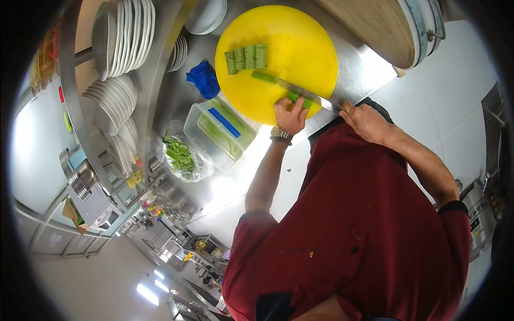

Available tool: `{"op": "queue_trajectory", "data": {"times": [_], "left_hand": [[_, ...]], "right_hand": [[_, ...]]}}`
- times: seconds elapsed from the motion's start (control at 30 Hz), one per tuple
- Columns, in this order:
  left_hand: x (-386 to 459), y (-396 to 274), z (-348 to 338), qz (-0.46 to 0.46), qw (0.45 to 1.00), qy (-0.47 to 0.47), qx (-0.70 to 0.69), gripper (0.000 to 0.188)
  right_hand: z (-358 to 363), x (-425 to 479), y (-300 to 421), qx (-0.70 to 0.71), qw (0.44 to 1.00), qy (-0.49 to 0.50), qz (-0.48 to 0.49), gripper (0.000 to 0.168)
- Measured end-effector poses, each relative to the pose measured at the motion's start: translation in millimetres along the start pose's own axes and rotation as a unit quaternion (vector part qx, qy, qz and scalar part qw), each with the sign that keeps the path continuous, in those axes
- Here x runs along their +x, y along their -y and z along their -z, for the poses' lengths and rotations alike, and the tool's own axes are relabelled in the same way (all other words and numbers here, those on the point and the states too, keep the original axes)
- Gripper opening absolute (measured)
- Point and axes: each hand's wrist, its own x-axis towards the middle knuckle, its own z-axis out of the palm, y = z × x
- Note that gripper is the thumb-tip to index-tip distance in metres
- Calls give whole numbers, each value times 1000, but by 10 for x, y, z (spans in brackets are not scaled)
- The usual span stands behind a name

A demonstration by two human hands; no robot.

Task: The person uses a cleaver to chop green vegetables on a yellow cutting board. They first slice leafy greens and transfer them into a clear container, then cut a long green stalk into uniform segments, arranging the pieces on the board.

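Note:
My right hand [363,119] grips the handle of a kitchen knife [311,93]. Its broad metal blade reaches across the near part of a round yellow cutting board [309,48]. With bent fingers, my left hand [290,117] presses a green stalk piece [307,103] on the board, right beside the blade. Another strip of green stalk [263,77] lies on the blade's far side, by its tip. Several short, thick green stalk sections [249,57] stand in a row farther back on the board. The knife handle is mostly hidden in my right hand.
Left of the board are a crumpled blue cloth [203,79], a clear plastic container [192,124] of green stalks, and a plastic bag [202,170] with leafy greens [178,154]. White plates [132,36] fill a metal shelf. A large wooden round [377,28] stands at the right.

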Motion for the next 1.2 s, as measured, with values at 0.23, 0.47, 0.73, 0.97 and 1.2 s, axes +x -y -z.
{"op": "queue_trajectory", "data": {"times": [0.23,0.47,0.73,0.97,1.2], "left_hand": [[17,-35,-22,13,1000,-16,-10,39],[17,-18,-10,10,1000,-23,-18,40],[33,-23,10,-7,999,-39,-14,41],[9,-30,2,-16,999,-43,12,38],[-79,-117,-33,27,998,-55,-5,37]], "right_hand": [[-100,-25,15,5,1000,-18,-8,26],[-186,195,74,-6,1000,-12,-17,29],[-234,163,38,-13,999,-45,-8,28],[-265,93,95,-75,996,-33,16,26],[-77,-45,33,-72,997,2,21,26]]}}
